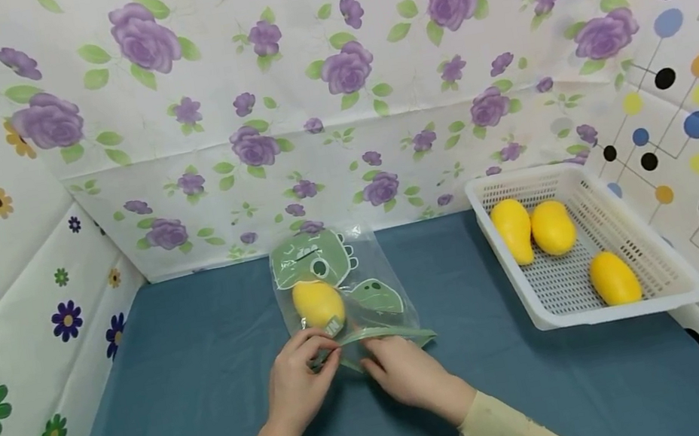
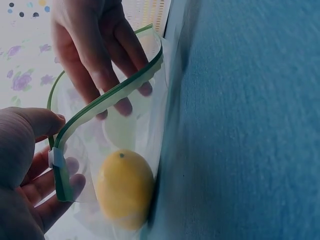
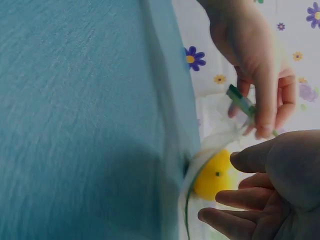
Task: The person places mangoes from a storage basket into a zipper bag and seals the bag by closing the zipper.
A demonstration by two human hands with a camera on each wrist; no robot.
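Floral and polka-dot sheets wall in a blue table point(image 1: 181, 412). A clear zip bag point(image 1: 341, 292) with green dinosaur prints lies flat on it near the middle, with one yellow mango point(image 1: 318, 304) inside, just past both hands. The left hand point(image 1: 298, 382) pinches the bag's green zip strip point(image 2: 107, 97) at its left end, thumb over the small slider point(image 2: 56, 158), fingers curled under the plastic. The right hand point(image 1: 401, 371) is at the same strip further right, fingers fairly straight and reaching into the mouth of the bag, thumb on the outside. Off to the right, well apart from the bag, a white basket point(image 1: 682, 283) holds three more mangoes point(image 1: 553, 228).
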